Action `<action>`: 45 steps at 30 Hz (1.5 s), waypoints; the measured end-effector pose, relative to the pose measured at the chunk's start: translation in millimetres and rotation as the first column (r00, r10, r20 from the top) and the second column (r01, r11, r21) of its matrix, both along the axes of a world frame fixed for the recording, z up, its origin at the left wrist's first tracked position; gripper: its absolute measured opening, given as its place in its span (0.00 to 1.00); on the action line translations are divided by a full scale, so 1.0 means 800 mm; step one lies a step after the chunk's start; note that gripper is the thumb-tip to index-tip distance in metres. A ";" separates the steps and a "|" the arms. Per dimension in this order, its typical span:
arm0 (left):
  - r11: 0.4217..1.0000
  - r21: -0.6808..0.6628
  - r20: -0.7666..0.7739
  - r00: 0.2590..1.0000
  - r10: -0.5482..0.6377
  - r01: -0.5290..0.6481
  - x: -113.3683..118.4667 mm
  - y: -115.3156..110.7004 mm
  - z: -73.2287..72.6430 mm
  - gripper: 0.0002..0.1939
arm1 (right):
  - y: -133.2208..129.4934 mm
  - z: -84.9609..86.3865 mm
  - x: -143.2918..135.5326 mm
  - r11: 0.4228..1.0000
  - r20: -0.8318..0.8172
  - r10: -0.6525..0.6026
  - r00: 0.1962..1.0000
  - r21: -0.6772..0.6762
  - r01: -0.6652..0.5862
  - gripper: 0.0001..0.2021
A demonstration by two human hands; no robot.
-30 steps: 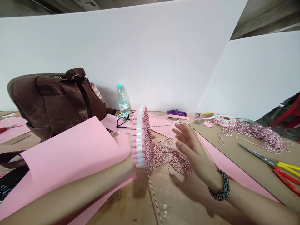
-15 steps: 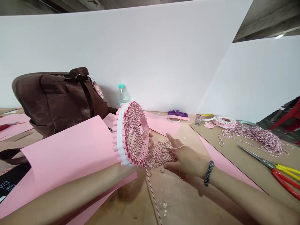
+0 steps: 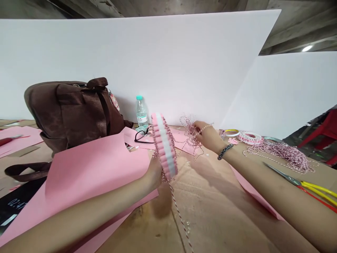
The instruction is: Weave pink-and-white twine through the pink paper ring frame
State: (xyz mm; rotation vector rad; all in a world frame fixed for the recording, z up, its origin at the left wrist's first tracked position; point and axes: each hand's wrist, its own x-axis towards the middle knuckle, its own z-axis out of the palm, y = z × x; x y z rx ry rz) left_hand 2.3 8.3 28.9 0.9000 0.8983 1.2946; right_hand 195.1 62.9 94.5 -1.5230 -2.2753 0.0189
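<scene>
A ring wound with red-and-white twine and banded outside in pink pleats and a white strip, a pleated ring [image 3: 163, 146], stands edge-on to me. My left hand [image 3: 154, 173] is closed around its lower left side, fingers mostly hidden behind it. Higher up, to the right, my right hand [image 3: 209, 136] grips a loose tangled bundle of red-and-white twine [image 3: 193, 131], blurred at its top. Thin strands run between bundle and ring. One strand [image 3: 179, 207] trails from the ring's bottom toward the near table edge.
Pink paper sheets [image 3: 97, 165] lie at left before a brown bag [image 3: 76, 112]. Behind are a water bottle [image 3: 142, 114] and glasses [image 3: 143, 136]. At right are scissors [image 3: 289, 180], a twine heap [image 3: 292, 154] and another ring [image 3: 250, 138] on brown board.
My right hand has lifted the twine bundle off the table, upward and away. The ring has turned from showing its twine-wound face to edge-on and shifted slightly right. The glasses have come into view.
</scene>
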 end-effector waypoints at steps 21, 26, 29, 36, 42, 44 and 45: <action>0.957 -0.287 -0.031 0.998 -0.047 0.036 0.004 0.003 -0.012 0.26 | -0.087 -0.113 0.044 0.323 -0.853 -0.414 0.317 -0.463 -0.825 0.22; 0.964 -0.259 -0.016 0.997 -0.072 0.066 0.007 0.000 -0.014 0.23 | -0.083 -0.107 0.016 0.628 -0.900 -0.379 0.213 -0.420 -0.655 0.18; 0.984 -0.159 -0.063 0.994 -0.090 0.079 0.007 -0.002 -0.017 0.23 | -0.088 -0.101 0.004 0.725 -0.918 -0.367 0.149 -0.383 -0.573 0.16; 0.931 0.167 -0.485 0.849 -0.210 0.325 0.000 -0.010 -0.017 0.15 | -0.103 -0.106 0.016 0.756 -0.848 -0.507 -0.155 -0.351 -0.553 0.12; 0.678 0.507 -0.791 0.601 0.120 0.533 -0.006 -0.023 -0.014 0.11 | -0.103 -0.110 0.007 0.733 -0.707 -0.586 -0.397 -0.253 -0.632 0.09; 0.486 0.682 -0.721 0.614 0.322 0.546 -0.011 -0.023 -0.013 0.07 | -0.100 -0.110 0.010 0.738 -0.658 -0.595 -0.462 -0.221 -0.638 0.08; 0.352 0.735 -0.678 0.625 0.386 0.579 -0.015 -0.022 -0.012 0.06 | -0.098 -0.110 0.013 0.738 -0.633 -0.601 -0.488 -0.205 -0.643 0.08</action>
